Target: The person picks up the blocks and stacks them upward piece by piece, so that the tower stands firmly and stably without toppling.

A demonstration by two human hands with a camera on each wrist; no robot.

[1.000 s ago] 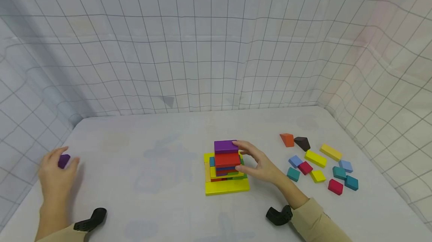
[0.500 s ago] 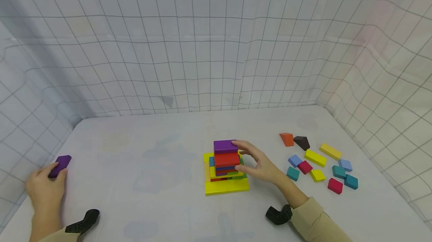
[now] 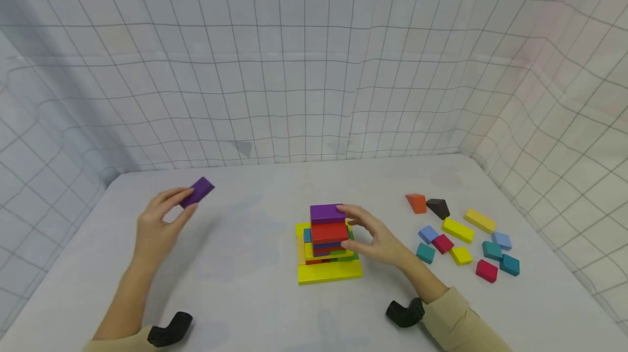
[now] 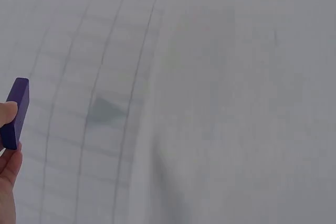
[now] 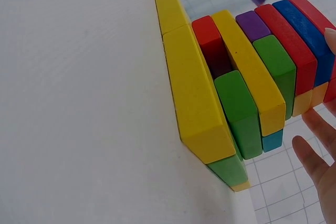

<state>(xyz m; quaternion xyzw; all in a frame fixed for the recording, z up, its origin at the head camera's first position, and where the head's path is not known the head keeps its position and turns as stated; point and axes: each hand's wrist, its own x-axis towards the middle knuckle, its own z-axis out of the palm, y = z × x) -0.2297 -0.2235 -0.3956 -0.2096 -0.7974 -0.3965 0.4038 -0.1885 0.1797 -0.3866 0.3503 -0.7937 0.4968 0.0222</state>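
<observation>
1. One purple block is pinched between the thumb and fingers of the left hand. It juts out past the fingertips on the hand's right and appears to be raised above the table.

2. Its long axis slants in the head view, with the near end at the fingertips and the free end pointing away from the person and to the right.

3. The block stack stands well apart from it, to the right and lower in the head view. I judge this gap to be the relation that counts most, along with the angle between the held piece and the stack.

4. On top of the stack sits another piece, the top purple block, whose long side appears to run left to right, so the held piece lies askew to it.

5. The right hand is the nearer one to the stack. Its fingers are spread and gently bent, touching the right side; it clasps no separate piece.

6. Beyond that hand, farther right, lie loose blocks, well away from the left hand and its piece.
</observation>
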